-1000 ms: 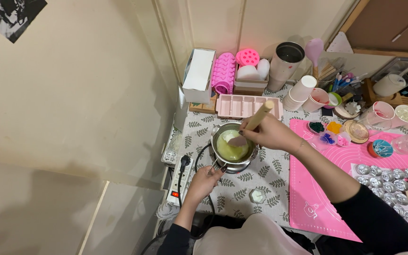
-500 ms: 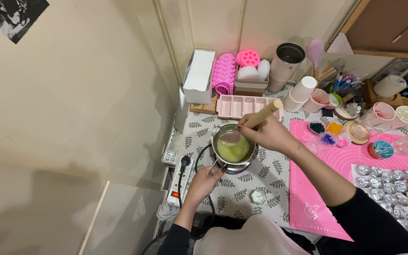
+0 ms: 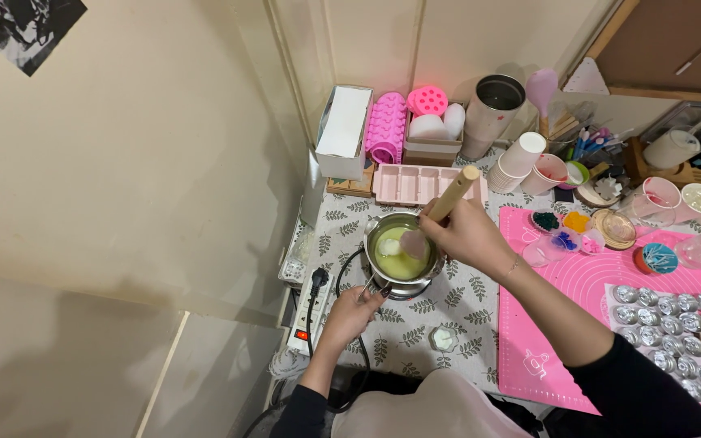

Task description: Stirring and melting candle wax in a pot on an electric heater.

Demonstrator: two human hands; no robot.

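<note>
While the small round steel pot (image 3: 402, 253) of pale yellow-green liquid sits on the leaf-patterned cloth of the desk (image 3: 456, 312), the right hand (image 3: 468, 235) has its fingers clenched around a light wooden handle (image 3: 453, 194) whose pale spatula head dips into the liquid. The left hand (image 3: 353, 315) grips what looks like the pot's wire handle, though the hold is hard to make out. A white power strip (image 3: 308, 312) lies just beside the pot at the desk's edge. A hard stir could slop liquid onto the strip or tip the pot.
</note>
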